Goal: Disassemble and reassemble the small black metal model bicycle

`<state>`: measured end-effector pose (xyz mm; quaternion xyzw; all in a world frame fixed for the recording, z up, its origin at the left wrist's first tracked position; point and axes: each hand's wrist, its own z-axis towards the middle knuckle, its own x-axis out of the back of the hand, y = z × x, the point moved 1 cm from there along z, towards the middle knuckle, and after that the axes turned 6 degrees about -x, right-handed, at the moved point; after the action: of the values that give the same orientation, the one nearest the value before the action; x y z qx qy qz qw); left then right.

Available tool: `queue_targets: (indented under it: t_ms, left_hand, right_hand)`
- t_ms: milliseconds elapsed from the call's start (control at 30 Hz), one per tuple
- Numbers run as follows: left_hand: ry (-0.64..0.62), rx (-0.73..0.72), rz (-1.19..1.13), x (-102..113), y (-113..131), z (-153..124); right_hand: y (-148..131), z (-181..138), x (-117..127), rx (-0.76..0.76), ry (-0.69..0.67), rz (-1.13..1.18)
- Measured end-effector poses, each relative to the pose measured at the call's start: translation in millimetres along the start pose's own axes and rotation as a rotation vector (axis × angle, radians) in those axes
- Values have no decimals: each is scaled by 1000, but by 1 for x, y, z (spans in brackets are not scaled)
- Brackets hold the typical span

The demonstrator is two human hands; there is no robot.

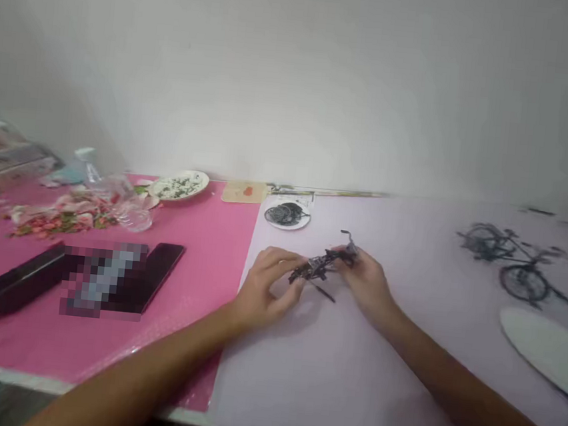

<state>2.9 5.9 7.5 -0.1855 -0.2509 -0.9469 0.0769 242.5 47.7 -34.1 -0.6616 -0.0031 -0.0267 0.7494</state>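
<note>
the left hand (266, 295), just below the centre of the frame, is closed in a pinch, its thumb and fingers gripping the left end of a small dark metal model part, knobbly and slender (320, 265). the right hand (368, 285), a little to the right of centre, grips the other end, its fingers partly hidden by the piece. so the part lies between the two hands, above the table (328, 378), its long axis sloping from lower left to upper right; both hands touch it, so neither is nearer. a bent grey rod rises from its right end beside the right hand, while a thin dark rod slants from its underside toward the lower right. whether that thin rod is fixed to it, i cannot tell.

beyond the left hand, above it in the frame, a round white plate (305, 224) bears dark spoked wheels (284, 213). well apart, at the right of the frame, stands a dark miniature bicycle (511, 251), blurred, with a pale oval flat piece (547, 345) below it. a dark rectangular phone (164, 268) lies to the left on a glossy pink sheet (202, 232).
</note>
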Motion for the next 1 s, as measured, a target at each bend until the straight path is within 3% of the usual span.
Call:
queue_targets:
  t_ms: [467,733,1000]
  left_hand:
    - [-17,16,-4,3,1,1]
    - [-106,176,25,3,2,1]
    - [-92,235,37,1,-2,0]
  right_hand:
    - [-9,-3,-2,-17,35,-4]
    - [-8,-3,-3,-38,48,56]
    - [-8,-3,-4,-32,57,51]
